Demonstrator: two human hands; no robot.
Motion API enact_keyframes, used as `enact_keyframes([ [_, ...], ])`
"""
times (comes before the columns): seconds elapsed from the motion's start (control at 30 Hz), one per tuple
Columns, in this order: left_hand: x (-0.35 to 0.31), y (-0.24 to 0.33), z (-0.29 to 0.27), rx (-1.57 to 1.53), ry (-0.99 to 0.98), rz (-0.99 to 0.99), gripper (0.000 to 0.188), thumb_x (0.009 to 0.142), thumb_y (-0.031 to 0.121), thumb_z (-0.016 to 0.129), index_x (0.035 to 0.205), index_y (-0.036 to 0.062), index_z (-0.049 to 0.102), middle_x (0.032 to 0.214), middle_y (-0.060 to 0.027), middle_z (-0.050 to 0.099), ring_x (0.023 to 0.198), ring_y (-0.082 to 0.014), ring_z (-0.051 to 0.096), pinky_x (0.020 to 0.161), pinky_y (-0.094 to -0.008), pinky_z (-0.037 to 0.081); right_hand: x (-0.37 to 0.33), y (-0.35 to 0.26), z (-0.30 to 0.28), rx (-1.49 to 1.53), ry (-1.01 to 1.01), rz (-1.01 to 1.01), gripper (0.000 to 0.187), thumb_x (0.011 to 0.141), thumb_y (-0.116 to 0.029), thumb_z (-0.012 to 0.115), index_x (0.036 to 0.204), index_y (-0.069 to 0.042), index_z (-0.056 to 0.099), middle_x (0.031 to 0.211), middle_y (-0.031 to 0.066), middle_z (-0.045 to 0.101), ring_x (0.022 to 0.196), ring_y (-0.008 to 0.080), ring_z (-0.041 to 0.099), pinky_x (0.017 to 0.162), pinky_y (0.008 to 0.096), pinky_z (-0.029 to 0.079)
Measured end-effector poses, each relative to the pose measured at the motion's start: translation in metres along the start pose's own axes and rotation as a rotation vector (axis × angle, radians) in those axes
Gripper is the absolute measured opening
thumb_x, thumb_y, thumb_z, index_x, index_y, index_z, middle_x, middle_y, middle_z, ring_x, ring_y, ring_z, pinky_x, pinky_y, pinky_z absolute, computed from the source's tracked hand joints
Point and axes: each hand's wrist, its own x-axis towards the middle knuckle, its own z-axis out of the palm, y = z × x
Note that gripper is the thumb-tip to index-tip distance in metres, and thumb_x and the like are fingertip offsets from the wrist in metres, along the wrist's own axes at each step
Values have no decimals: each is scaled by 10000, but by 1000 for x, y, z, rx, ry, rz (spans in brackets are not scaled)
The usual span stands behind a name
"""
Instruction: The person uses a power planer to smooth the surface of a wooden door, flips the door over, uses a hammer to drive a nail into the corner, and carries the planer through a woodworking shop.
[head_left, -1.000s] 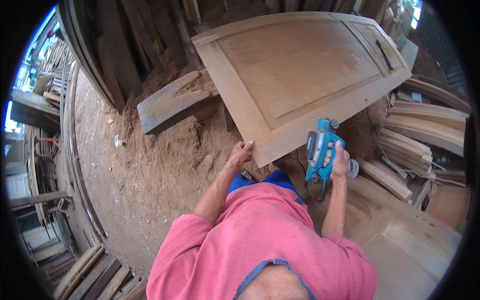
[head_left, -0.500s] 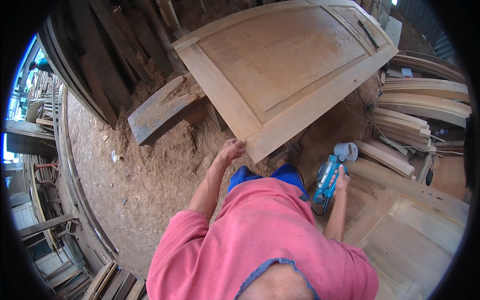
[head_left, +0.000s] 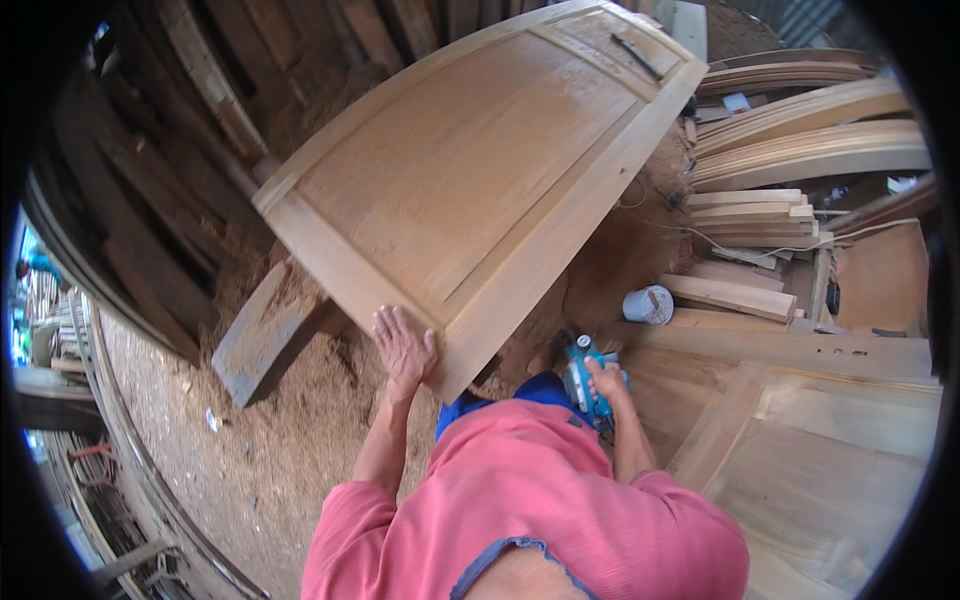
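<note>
A large wooden panelled door (head_left: pixel 470 165) lies before me, with fine sawdust on its panel. My left hand (head_left: pixel 405 348) rests on its near left corner, palm down and fingers spread. In my right hand (head_left: pixel 607 383) is a teal electric planer (head_left: pixel 577 372), gripped by its handle, just right of the door's near corner and apart from it. Part of the planer is hidden behind my fingers. Toward the door's far end lies a thin dark bar (head_left: pixel 637 57).
A heavy timber block (head_left: pixel 258 335) sits under the door's left side. Shavings cover the floor (head_left: pixel 290 450). To the right are a white bucket (head_left: pixel 648 305), curved boards (head_left: pixel 810 150), a pale cord (head_left: pixel 720 240) and another panelled door (head_left: pixel 830 470). Dark planks (head_left: pixel 150 200) lean at far left.
My left hand has gone from holding the door's corner edge to lying flat on its surface. The planer has come closer to my body and the door. My view has shifted.
</note>
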Motion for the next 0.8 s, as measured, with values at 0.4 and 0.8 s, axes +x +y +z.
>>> enact_keyframes([
  [0.4,91,17,11,325,-111,-396,820,981,596,233,1535,-2,145,1581,-284,109,1480,-406,108,1203,-493,93,93,-46,-66,-236,-119,30,651,866,-583,591,645,29,626,616,155,642,564,252,644,582,394,522],
  [0.8,112,39,-7,262,-172,-593,774,949,469,424,1555,77,145,1593,-258,106,1486,-401,67,1213,-458,46,154,-63,-118,-568,-310,-28,704,857,-636,554,661,34,649,649,177,643,629,283,649,641,414,516],
])
